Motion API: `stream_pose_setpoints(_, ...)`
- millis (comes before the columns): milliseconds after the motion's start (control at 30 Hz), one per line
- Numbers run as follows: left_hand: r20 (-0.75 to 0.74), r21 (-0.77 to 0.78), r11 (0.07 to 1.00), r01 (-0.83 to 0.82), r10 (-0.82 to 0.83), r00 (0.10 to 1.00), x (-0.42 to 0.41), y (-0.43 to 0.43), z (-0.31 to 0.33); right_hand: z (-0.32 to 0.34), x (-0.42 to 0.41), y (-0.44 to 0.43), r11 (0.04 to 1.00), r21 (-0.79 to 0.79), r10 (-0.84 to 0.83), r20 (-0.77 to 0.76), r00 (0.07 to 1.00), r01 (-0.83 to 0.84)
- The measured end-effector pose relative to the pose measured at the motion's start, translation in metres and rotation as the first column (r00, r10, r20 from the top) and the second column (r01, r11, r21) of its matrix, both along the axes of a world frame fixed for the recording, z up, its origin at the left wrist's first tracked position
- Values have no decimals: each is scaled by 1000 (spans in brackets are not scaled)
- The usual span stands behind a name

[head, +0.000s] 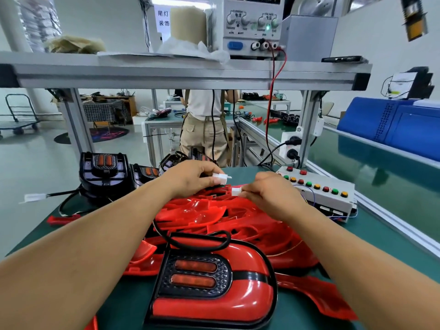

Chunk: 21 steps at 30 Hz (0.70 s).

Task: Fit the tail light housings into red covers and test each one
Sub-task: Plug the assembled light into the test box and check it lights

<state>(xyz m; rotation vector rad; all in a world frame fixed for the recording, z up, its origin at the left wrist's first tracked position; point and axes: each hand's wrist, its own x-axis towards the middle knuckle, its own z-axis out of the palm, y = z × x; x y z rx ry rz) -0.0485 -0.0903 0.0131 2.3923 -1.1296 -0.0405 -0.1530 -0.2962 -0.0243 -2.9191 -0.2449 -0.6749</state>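
An assembled tail light (214, 282), a black housing set in a glossy red cover, lies face up on the green table (392, 239) in front of me. Its black cable (197, 242) loops back over a heap of loose red covers (238, 217). My left hand (190, 177) pinches a white connector (220, 177). My right hand (271, 189) pinches a second white connector (236, 190). The two plugs are a short gap apart above the heap. Bare black housings (104, 170) stand at the far left.
A white test box (319, 191) with coloured buttons sits right of my hands. A power supply (252, 25) stands on the overhead shelf (185, 72), its red lead (271, 110) hanging down. Another white plug (35, 197) lies at the left edge. A person (204, 125) stands beyond the table.
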Motion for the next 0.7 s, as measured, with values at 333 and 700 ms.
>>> stream_pose_setpoints(333, -99, -196, 980, 41, -62, 993, -7, -4, -8, 11, -7, 6, 973, 205, 51, 235, 971, -101)
stream_pose_setpoints(700, 184, -141, 985, 101, -75, 980, -15, -1, -4, 18, -10, 2, 990, 0, 136, 266, 954, -141)
